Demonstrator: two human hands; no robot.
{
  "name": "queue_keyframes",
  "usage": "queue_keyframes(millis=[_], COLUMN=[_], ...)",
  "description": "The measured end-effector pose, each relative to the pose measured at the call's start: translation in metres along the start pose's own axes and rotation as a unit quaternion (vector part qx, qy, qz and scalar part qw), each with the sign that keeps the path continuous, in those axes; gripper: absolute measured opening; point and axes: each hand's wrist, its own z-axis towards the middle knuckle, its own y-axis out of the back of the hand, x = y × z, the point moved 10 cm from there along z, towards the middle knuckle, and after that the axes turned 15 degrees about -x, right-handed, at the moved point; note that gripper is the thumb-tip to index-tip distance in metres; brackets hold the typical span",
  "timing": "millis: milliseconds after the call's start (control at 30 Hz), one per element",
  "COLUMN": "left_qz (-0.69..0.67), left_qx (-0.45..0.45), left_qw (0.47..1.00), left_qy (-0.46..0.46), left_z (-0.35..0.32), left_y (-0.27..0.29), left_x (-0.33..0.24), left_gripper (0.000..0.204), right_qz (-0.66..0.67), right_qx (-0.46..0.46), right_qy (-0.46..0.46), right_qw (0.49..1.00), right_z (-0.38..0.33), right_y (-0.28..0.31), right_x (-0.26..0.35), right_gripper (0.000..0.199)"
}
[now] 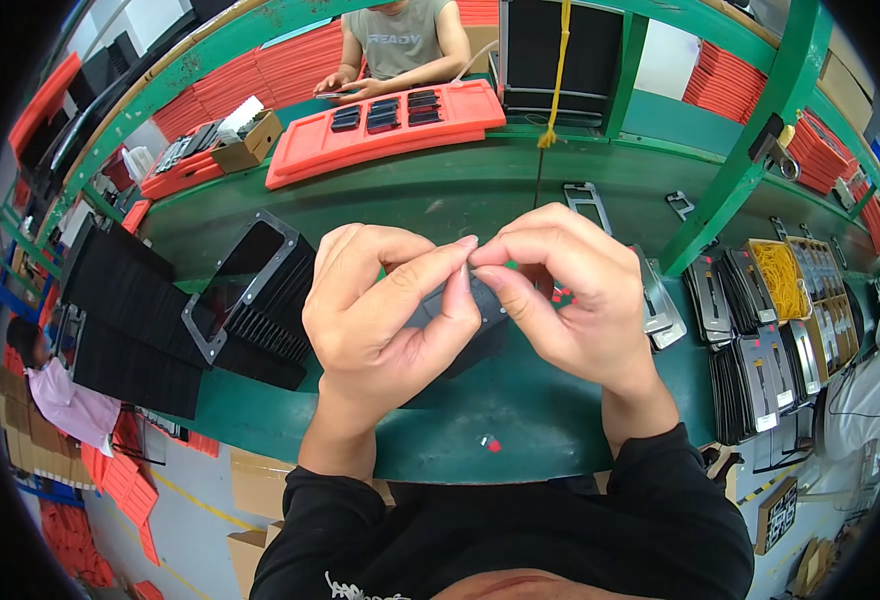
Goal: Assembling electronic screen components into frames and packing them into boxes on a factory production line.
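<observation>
Head view: at the centre of the frame both hands meet over a small flat dark-grey plastic part. The left hand closes its grip on the part from the left, thumb across its face, and the right hand pinches its upper edge with thumb and forefinger — the fingertips of both hands touch above it.

At the upper centre a long red moulded tray lies on the counter, with dark rectangular pieces in its pockets; a person in a grey sleeveless shirt sits behind it. To its left, in the upper left of the frame, an open brown cardboard box holds something pale that I cannot tell. At the right edge a small yellow bin is full of yellow bands, beside rows of black flat parts standing on edge.

The counter is green, with a green metal frame rising over it — stacks of red trays fill the room behind. Left of the hands stands a black finned block with a rectangular frame on top.
</observation>
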Motion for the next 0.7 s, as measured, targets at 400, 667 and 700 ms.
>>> queue_keyframes(millis=[400, 667, 700], left_qz=[0.068, -0.047, -0.055], left_qx=[-0.048, -0.066, -0.075], left_qw=[0.996, 0.988, 0.988], left_qy=[0.011, 0.128, 0.124], left_z=[0.001, 0.0, 0.0], left_y=[0.013, 0.014, 0.016], left_x=[0.004, 0.016, 0.015], left_gripper=[0.034, 0.027, 0.024], right_qz=[0.081, 0.092, 0.083], right_qx=[0.018, -0.151, -0.152], right_qy=[-0.063, -0.177, -0.177], right_qw=[0.995, 0.968, 0.969], right_z=[0.0, 0.015, 0.018], right_y=[0.0, 0.062, 0.064], right_x=[-0.008, -0.051, -0.057], right_gripper=[0.015, 0.022, 0.022])
